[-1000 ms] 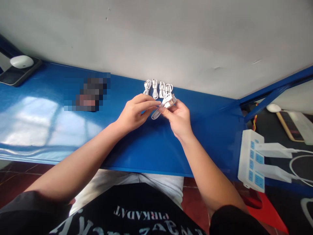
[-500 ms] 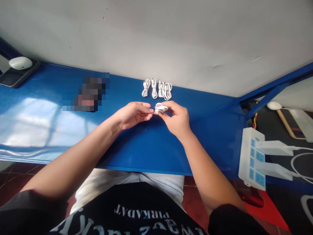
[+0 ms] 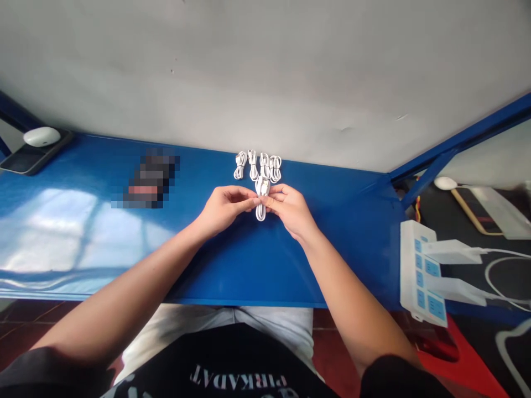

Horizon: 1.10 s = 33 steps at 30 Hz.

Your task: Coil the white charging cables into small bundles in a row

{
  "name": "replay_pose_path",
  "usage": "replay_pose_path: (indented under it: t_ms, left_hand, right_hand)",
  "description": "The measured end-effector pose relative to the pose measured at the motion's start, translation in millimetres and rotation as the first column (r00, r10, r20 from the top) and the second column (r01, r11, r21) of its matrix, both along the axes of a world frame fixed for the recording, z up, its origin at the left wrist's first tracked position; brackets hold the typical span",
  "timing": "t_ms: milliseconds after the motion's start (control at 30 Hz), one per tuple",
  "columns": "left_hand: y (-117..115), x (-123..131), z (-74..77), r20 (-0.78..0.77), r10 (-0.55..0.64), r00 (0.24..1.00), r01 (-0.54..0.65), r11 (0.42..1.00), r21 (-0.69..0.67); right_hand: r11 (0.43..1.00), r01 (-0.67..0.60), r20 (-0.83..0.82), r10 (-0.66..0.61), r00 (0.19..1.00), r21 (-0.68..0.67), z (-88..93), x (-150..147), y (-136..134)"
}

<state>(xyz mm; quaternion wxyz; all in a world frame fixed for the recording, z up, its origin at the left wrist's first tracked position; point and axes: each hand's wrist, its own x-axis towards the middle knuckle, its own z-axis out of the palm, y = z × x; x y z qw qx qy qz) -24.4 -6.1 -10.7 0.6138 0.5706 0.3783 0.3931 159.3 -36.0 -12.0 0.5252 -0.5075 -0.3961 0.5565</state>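
Note:
Both my hands meet above the blue table (image 3: 269,265), pinching one coiled white cable (image 3: 261,199) between them. My left hand (image 3: 224,207) grips its left side with thumb and fingers closed. My right hand (image 3: 290,209) holds its right side the same way. The bundle stands upright, a loop hanging below my fingers. Just behind it, against the wall, lies a row of several coiled white cables (image 3: 257,165).
A blurred dark object (image 3: 145,181) lies left of the cables. A phone with a white oval device (image 3: 40,137) on it rests at the far left. A white power strip (image 3: 421,271) with two plugged chargers hangs at the table's right end.
The held cable went from a loose coil with a dangling end to a tight upright bundle, and both hands closed in on it at the table's centre. The camera tilted down slightly.

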Motion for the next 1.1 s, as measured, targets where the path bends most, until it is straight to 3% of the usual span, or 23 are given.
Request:
replay_pose_path:
  t_ms: [200,300,367,467,600,700,800,900,1033,1100]
  left_hand:
    - [-1,6,-10.5,-0.067,0.145,0.987,-0.143,0.989,0.024]
    - [1,7,-12.2,-0.155,0.196,0.968,-0.185,0.979,0.083]
    - [3,6,-11.8,-0.210,0.199,0.957,-0.170,0.974,0.150]
    - [4,5,-9.6,-0.231,0.107,0.967,-0.046,0.966,0.255]
    - [1,3,-4.5,-0.205,0.005,0.979,0.053,0.959,0.277]
    - [5,-2,1.6,-0.246,0.101,0.964,-0.020,0.949,0.314]
    - [19,-10,7.0,-0.346,0.252,0.904,-0.102,0.911,0.399]
    - [39,-15,6.8,-0.495,0.318,0.809,-0.072,0.888,0.454]
    - [60,-11,-4.9,-0.615,0.371,0.696,0.060,0.823,0.565]
    - [66,-8,-11.8,-0.671,0.392,0.630,0.122,0.803,0.584]
  right_hand:
    - [0.996,0.079,-0.019,-0.079,0.997,-0.029,-1.1,-8,0]
    - [0.993,0.109,0.053,-0.107,0.993,-0.040,-2.1,-11,-2]
    - [0.993,0.118,0.176,-0.116,0.978,-0.003,-5.0,-13,-4]
    - [0.995,0.081,0.363,-0.095,0.927,0.054,-9.6,-12,-5]
    - [0.986,0.155,0.339,-0.166,0.926,0.059,-7.8,1,2]
    - [0.958,0.279,0.314,-0.287,0.905,0.073,-0.8,23,11]
    - [0.901,0.413,0.351,-0.433,0.830,0.135,4.5,50,22]
    - [0.871,0.443,0.504,-0.486,0.714,0.213,3.7,70,35]
    - [0.899,0.287,0.776,-0.431,0.460,0.330,-6.0,73,52]
    - [0.922,0.195,0.818,-0.386,0.427,0.334,-11.8,67,58]
